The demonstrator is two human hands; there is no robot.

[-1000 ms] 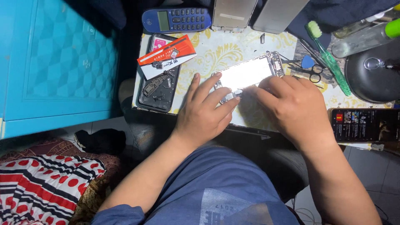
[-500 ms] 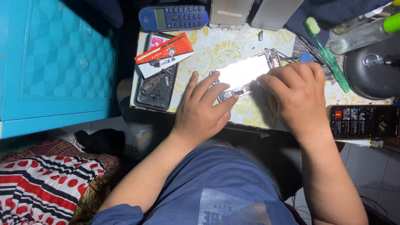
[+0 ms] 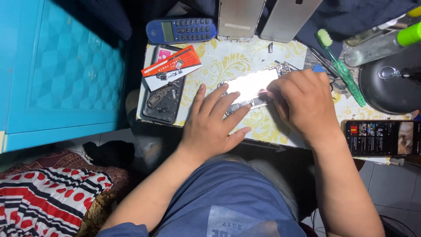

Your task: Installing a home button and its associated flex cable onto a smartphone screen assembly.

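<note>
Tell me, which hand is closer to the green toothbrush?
The right hand is nearer; it rests on the opened phone just left of the toothbrush. The left hand lies farther off, at the phone's other end.

Setting: small phone-repair bench, likely in a home. Evidence: opened phone (image 3: 252,87) at frame centre on a floral-cloth table (image 3: 228,57); a second stripped phone (image 3: 162,103) to its left; two metal back covers (image 3: 263,17) along the top edge; a brush (image 3: 340,66) and bottles (image 3: 381,41) upper right. Home cues: tiled floor, patterned fabric (image 3: 44,197) lower left, blue cabinet (image 3: 57,70) at left.
</note>
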